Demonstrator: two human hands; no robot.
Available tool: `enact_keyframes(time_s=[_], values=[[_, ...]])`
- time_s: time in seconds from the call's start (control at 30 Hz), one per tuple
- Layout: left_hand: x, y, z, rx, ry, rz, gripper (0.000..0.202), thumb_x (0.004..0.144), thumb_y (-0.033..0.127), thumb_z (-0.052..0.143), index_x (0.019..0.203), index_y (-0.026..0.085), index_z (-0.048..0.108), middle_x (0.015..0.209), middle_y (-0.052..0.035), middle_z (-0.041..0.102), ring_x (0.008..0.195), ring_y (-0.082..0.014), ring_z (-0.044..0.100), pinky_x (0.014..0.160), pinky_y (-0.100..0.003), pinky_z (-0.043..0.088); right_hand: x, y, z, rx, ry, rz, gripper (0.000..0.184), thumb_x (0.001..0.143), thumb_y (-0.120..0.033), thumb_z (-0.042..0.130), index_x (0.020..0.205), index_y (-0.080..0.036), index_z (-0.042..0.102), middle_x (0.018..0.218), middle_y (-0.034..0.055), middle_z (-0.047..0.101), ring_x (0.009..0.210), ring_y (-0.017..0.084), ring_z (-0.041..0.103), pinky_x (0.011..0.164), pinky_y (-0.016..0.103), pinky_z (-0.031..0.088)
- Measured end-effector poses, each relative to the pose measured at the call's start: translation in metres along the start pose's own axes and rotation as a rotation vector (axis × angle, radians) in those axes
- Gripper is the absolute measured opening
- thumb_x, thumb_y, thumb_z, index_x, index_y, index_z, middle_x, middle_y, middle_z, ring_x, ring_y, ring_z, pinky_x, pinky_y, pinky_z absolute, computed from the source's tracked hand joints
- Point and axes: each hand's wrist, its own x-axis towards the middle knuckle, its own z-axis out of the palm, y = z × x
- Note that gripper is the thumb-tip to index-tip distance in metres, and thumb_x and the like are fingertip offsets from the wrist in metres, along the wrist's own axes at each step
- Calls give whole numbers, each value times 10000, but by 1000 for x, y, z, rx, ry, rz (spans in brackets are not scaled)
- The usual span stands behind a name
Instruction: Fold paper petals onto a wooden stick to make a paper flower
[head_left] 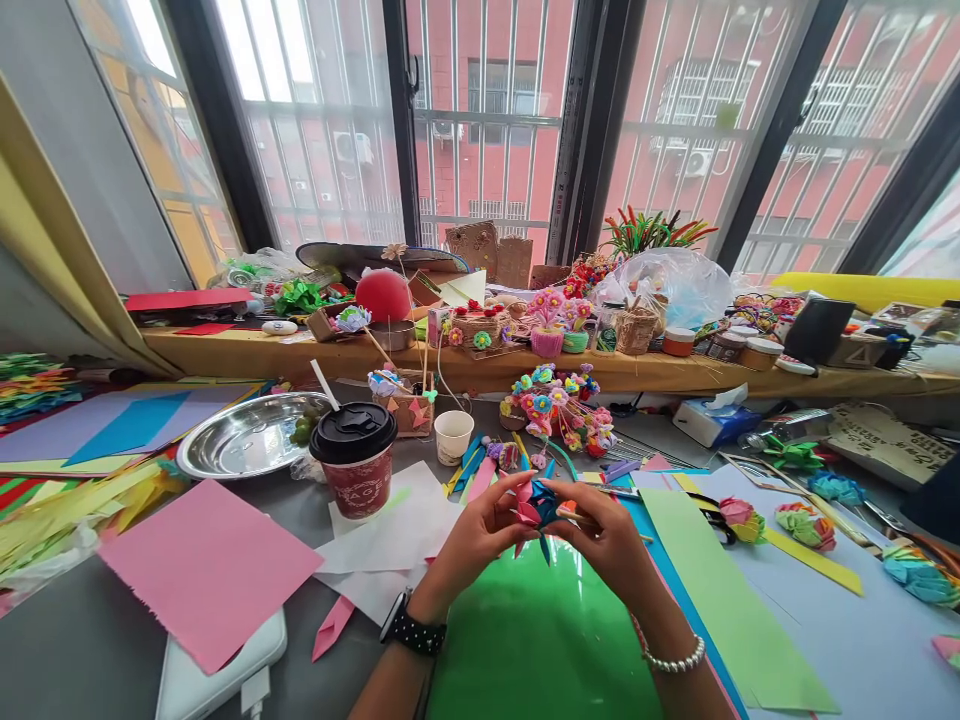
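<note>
Both my hands meet above a shiny green sheet (540,640). My left hand (480,535), with a dark watch at the wrist, pinches a small folded paper flower (536,505) of pink and blue petals. My right hand (607,535), wearing a beaded bracelet, grips the same flower from the right, and a thin stick pokes out past its fingers. Fingers of both hands are closed on the piece.
A red paper cup with black lid (354,455) and a steel bowl (244,435) stand to the left. A pink sheet (210,565) lies over a white power bank (217,675). Finished paper flowers (559,400), scissors (712,515) and light green paper (720,590) lie nearby; the windowsill is cluttered.
</note>
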Motion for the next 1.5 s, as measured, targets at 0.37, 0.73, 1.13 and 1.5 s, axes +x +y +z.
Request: enact_keyframes(time_s=[0.37,0.73,1.13,1.5], values=[[-1,4,-6,34,-27,-38,525,592,199,703,1096,194,553,730,-17,589,649,-121,529,580,-221,414,-1,2,-4,15,-56,70,399,754,-355,552,1114,-182,552,752,30,649,465,88,458,455,207,405],[-2,3,-6,55,-9,-40,493,593,210,702,1069,179,577,684,-11,582,554,-86,481,500,-196,379,-2,4,1,108,-27,98,319,713,-300,599,1002,-165,609,795,54,670,570,128,567,520,234,465],[-3,5,-4,74,7,-39,448,575,218,710,1010,162,619,618,0,577,506,-72,459,448,-173,347,-1,0,0,33,33,63,187,689,-287,614,827,-164,641,706,25,663,515,109,537,478,206,429],[1,5,-1,7,119,28,436,588,219,703,1008,178,596,745,-17,589,672,-129,538,638,-243,435,-1,-3,2,0,61,74,311,735,-282,567,1032,-188,566,742,10,645,450,75,460,434,182,398]])
